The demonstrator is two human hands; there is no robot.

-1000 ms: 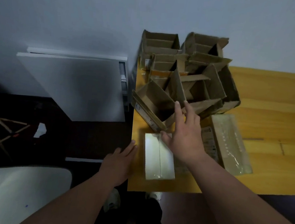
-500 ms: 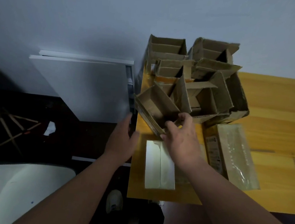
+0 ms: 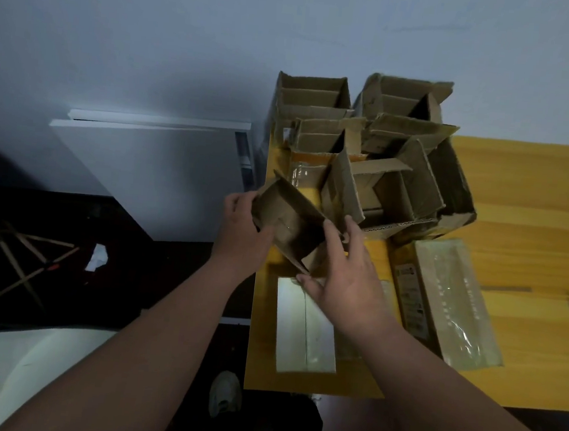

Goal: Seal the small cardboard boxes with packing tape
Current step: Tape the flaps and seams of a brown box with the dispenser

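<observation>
Open cardboard box (image 3: 287,226) held between my two hands above the near left corner of the counter (image 3: 536,189). My left hand (image 3: 243,232) grips the box's left wall, fingers curled over its upper edge; my right hand (image 3: 346,275) clasps the right side, thumb under the lower corner and fingers laid against the wall. The box is tilted, its open mouth toward me, flaps unfolded. I judge it light and empty, stiff along its creases but easily crushed across the thin walls, and dry enough not to slip. The corners and folded edges look the safest places to hold. Just below my right hand lies a taped box (image 3: 304,327); beyond my fingers stands a pile of open boxes (image 3: 385,148). No tape roll is in view.
</observation>
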